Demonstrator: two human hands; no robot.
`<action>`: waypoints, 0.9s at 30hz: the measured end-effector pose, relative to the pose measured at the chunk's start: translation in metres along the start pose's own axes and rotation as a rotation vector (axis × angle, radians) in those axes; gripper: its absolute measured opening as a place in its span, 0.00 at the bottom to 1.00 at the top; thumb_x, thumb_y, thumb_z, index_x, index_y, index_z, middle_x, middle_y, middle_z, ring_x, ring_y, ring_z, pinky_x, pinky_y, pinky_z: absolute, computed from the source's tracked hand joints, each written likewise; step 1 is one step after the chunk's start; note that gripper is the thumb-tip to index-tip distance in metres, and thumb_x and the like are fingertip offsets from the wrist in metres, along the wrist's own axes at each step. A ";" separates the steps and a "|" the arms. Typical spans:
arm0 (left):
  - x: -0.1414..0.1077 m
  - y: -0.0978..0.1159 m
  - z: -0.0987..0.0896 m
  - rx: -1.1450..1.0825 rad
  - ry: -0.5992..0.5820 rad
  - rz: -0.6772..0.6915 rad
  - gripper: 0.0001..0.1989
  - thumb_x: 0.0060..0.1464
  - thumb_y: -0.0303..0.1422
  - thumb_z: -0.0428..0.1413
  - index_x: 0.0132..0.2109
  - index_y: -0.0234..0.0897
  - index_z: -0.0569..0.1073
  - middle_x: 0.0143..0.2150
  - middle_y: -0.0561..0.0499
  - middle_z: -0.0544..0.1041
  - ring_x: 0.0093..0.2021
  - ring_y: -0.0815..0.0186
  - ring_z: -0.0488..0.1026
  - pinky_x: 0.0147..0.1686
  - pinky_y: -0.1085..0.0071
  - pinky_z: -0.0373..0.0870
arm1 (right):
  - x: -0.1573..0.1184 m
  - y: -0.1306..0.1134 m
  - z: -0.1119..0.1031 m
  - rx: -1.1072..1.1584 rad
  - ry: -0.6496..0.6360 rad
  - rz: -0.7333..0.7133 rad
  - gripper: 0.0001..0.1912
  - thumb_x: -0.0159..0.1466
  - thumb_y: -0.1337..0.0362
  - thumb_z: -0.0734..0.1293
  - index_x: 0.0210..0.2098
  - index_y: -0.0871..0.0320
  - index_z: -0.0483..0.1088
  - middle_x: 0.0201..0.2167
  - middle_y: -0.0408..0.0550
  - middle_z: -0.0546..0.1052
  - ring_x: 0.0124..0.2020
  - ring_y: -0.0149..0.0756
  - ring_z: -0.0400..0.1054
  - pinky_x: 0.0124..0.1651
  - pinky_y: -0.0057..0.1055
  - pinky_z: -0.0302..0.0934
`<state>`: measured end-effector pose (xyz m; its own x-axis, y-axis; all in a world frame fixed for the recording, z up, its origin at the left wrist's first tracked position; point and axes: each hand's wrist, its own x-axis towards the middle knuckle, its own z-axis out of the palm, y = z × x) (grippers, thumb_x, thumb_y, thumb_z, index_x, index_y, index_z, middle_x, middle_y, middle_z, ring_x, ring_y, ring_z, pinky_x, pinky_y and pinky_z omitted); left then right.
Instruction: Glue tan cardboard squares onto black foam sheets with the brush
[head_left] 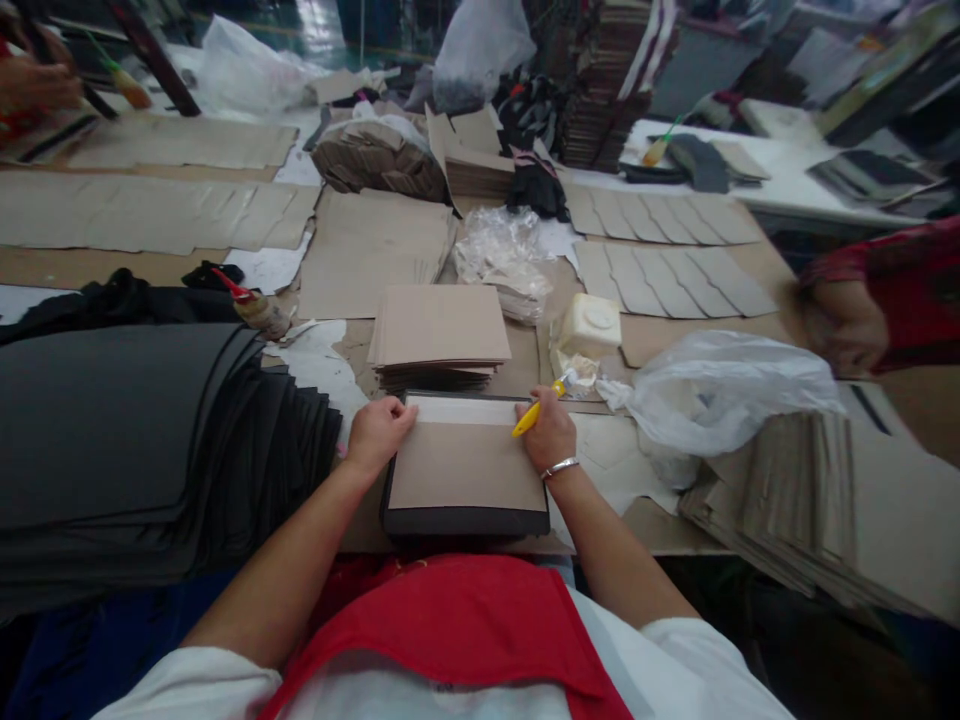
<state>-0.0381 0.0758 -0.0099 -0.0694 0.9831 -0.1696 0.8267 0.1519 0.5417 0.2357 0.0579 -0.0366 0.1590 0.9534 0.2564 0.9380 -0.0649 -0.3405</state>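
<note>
In front of me lies a beige cardboard sheet on a black panel, whose dark margin shows along the near edge. A white strip runs along the cardboard's far side. At the far left corner, my left hand is closed, its thumb and fingers pinching the panel's edge. My right hand grips a yellow-handled brush, whose head points away from me, while its fingers rest at the far right corner. Just beyond the panel stands a stack of beige cardboard sheets.
Black panels are piled at left beside a red-tipped glue bottle. A cream container and a clear plastic bag lie to the right, near stacked cardboard. Another person's hand is at far right.
</note>
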 end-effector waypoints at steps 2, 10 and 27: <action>-0.002 0.003 -0.003 0.134 0.093 0.087 0.14 0.53 0.42 0.52 0.33 0.36 0.73 0.31 0.47 0.76 0.33 0.61 0.71 0.34 0.69 0.64 | 0.001 0.003 -0.008 -0.023 0.020 0.022 0.14 0.62 0.61 0.62 0.46 0.60 0.63 0.34 0.53 0.74 0.36 0.41 0.67 0.40 0.36 0.62; -0.030 0.033 0.026 0.385 -0.158 0.774 0.30 0.58 0.43 0.47 0.64 0.35 0.58 0.66 0.41 0.58 0.66 0.56 0.53 0.62 0.56 0.49 | -0.023 -0.040 -0.009 0.243 -0.199 -0.482 0.15 0.61 0.70 0.60 0.48 0.56 0.63 0.53 0.55 0.70 0.56 0.41 0.62 0.57 0.43 0.57; -0.130 -0.063 -0.113 0.245 0.571 0.622 0.14 0.56 0.35 0.54 0.50 0.41 0.69 0.48 0.45 0.75 0.52 0.60 0.71 0.53 0.59 0.66 | -0.053 0.007 -0.075 0.151 0.139 -0.198 0.12 0.65 0.58 0.59 0.42 0.57 0.67 0.36 0.49 0.76 0.35 0.37 0.71 0.37 0.31 0.62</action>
<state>-0.1446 -0.0497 0.0707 0.2188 0.7912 0.5710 0.8997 -0.3901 0.1958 0.2566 -0.0154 0.0152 0.0272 0.8929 0.4494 0.9003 0.1734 -0.3992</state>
